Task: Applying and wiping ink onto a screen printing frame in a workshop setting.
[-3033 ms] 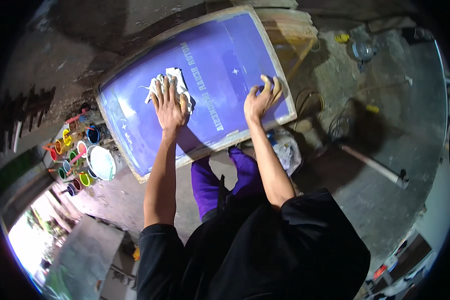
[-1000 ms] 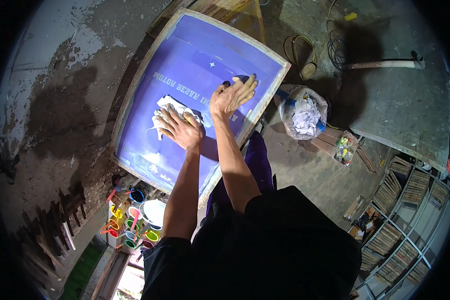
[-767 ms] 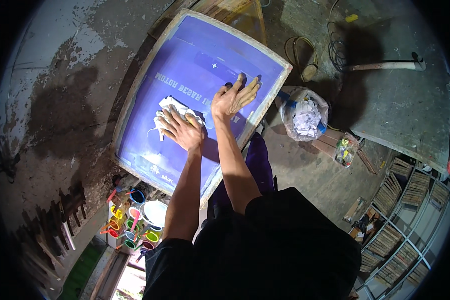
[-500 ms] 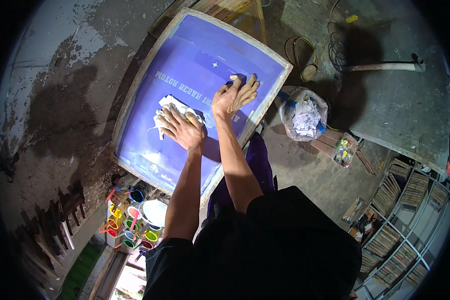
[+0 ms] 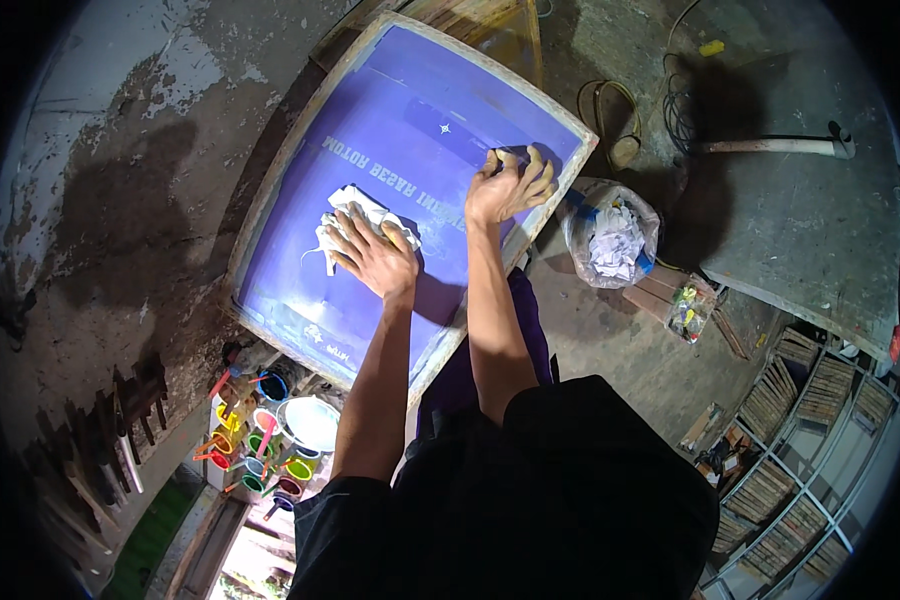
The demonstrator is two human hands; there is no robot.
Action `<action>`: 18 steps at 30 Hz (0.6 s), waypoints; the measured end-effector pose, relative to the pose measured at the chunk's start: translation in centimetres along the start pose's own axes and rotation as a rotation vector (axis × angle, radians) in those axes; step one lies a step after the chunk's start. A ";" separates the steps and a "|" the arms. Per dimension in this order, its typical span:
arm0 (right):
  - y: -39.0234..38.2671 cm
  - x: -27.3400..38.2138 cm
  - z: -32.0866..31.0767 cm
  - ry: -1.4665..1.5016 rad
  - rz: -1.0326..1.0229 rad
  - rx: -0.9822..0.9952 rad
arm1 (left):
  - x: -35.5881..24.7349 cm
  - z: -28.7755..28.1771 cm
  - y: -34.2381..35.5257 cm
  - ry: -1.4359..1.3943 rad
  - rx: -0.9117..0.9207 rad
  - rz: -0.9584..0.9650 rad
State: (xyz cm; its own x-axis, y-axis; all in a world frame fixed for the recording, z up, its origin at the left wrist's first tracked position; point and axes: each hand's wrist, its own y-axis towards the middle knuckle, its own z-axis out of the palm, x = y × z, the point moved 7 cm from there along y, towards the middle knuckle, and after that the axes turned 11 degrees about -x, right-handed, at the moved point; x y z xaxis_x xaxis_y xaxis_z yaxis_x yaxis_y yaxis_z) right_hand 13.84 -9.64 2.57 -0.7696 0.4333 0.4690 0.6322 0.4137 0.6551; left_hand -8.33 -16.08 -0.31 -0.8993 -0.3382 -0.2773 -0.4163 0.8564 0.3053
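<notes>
A purple printing screen (image 5: 390, 90) in a worn, pale frame lies in front of me, with light lettering and small marks in its mesh. On its middle, my left hand (image 5: 378, 262) presses down a bunched white cloth (image 5: 355, 202), fingers spread across the top and thumb along one side. Further right, my right hand (image 5: 505, 188) is at the screen's right side, fingers apart and loosely bent, with nothing seen in it. Whether its palm touches the mesh I cannot tell.
Several cups of coloured ink (image 5: 220, 460) and a white tub (image 5: 308, 425) stand at the lower left. Right of the screen is a clear bag of crumpled paper (image 5: 615, 245). A grey table (image 5: 800, 230) and a rack of wooden frames (image 5: 800, 430) are further right.
My right hand has shifted right across the screen, its fingers more bent. My left hand remains on the cloth, in nearly the same spot on the mesh. The view has shifted slightly.
</notes>
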 end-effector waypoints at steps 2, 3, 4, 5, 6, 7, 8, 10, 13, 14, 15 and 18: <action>0.4 0.2 0.6 -0.043 -0.019 0.088 | 0.1 0.1 0.0 -0.005 0.000 -0.004; 0.4 0.4 0.9 -0.065 -0.028 0.132 | 0.2 0.2 0.1 -0.010 -0.002 -0.007; 0.4 0.4 1.0 -0.065 -0.031 0.131 | 0.2 0.3 0.1 -0.016 -0.005 -0.008; 0.4 0.4 1.1 -0.063 -0.028 0.125 | 0.2 0.3 0.1 -0.018 -0.005 -0.010; 0.3 0.4 1.2 -0.061 -0.025 0.120 | 0.3 0.3 0.1 -0.010 -0.004 -0.010; 0.2 0.5 1.2 -0.059 -0.022 0.115 | 0.3 0.4 0.0 -0.001 -0.004 -0.009; 0.2 0.6 1.4 -0.058 -0.024 0.115 | 0.4 0.4 0.0 0.008 -0.005 -0.008; 0.0 0.6 1.9 -0.103 0.007 0.151 | 0.3 0.4 0.0 -0.002 0.001 -0.018; -0.1 0.9 2.5 -0.138 0.014 0.172 | 0.3 0.3 0.2 -0.019 0.008 -0.035; -0.2 0.8 2.9 -0.152 0.004 0.177 | 0.3 0.3 0.1 -0.019 0.005 -0.036; -0.3 0.8 3.2 -0.167 -0.006 0.181 | 0.3 0.3 0.1 -0.020 0.001 -0.036; -0.6 0.3 3.9 -0.202 -0.017 0.212 | 0.2 0.4 0.0 -0.025 0.002 -0.041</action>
State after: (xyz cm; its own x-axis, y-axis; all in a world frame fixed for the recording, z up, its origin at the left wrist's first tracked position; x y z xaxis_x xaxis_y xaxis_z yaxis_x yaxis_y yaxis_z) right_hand 13.63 -6.64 0.00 -0.7599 0.5670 0.3178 0.6407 0.5711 0.5132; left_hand -8.41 -16.00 -0.71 -0.8778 -0.3631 -0.3123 -0.4524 0.8429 0.2914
